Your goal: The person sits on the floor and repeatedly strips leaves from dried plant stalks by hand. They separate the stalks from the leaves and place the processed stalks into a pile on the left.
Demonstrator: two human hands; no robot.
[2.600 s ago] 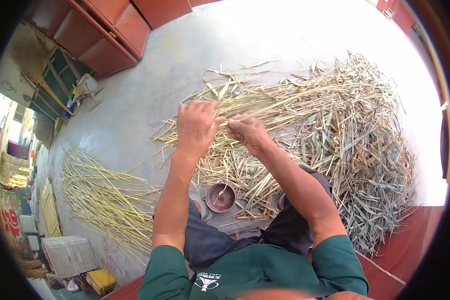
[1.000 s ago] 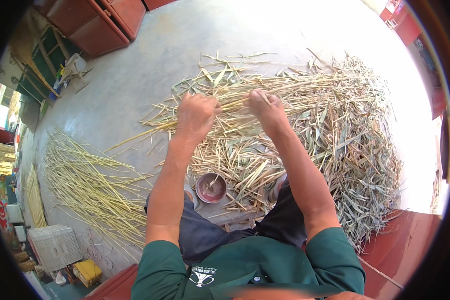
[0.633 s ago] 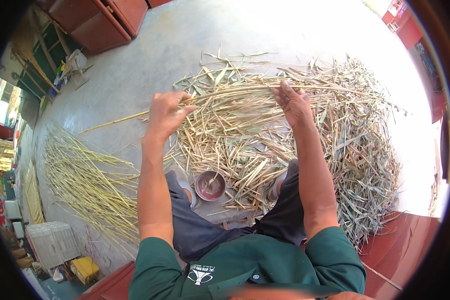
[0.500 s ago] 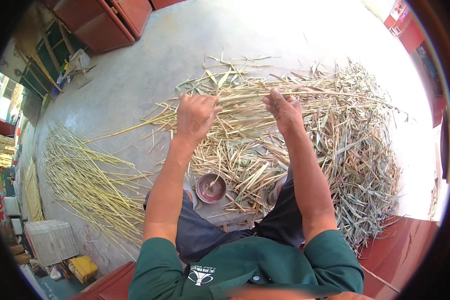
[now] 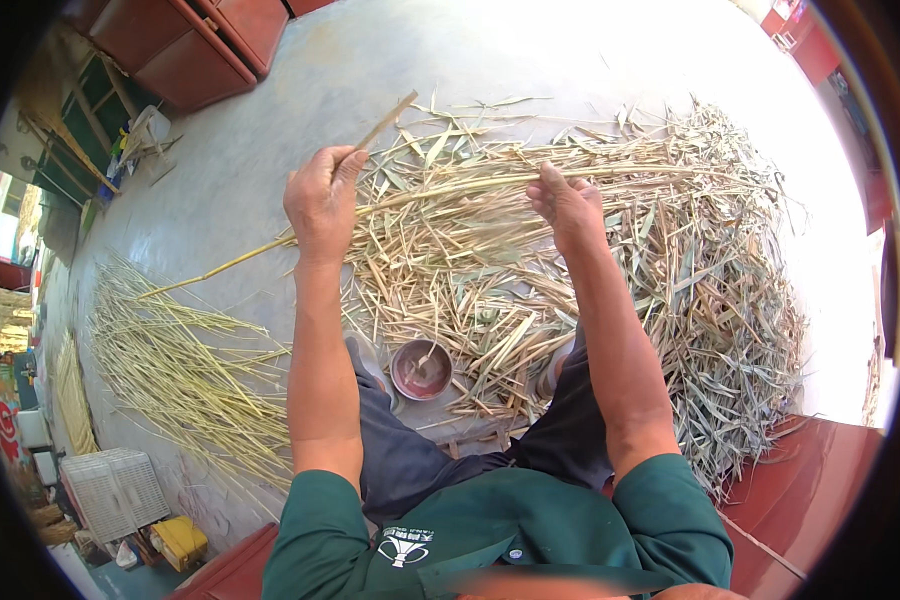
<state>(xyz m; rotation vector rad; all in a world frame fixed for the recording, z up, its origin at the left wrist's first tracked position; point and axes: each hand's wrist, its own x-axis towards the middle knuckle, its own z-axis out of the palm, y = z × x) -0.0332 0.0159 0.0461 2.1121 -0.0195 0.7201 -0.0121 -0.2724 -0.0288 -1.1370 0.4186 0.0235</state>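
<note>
Fingers of the left hand [image 5: 320, 210]: thumb and forefinger closed on one flat, narrow, brown strip of dry husk [image 5: 385, 122], its free end pointing up and away; remaining fingers turned from my view, so I cannot tell whether they grip the long, thin, yellow-green stalk [image 5: 242, 259] passing there; fingers of the right hand [image 5: 575, 215]: thumb and fingertips pinched together on that stalk, which runs from the far left, past the left hand, and out over the leaves at right.

Floor, left to right: one white, latticed plastic crate [image 5: 115, 490]; one yellow box [image 5: 182, 541] beside it; one fanned heap of slender yellow-green stalks [image 5: 175, 360]; one round, dark-red bowl [image 5: 410, 385], between the person's feet; one broad heap of straw-coloured and grey-green dry leaves [image 5: 690, 290]; one glossy dark-red panel [image 5: 820, 460], near its lower edge.
</note>
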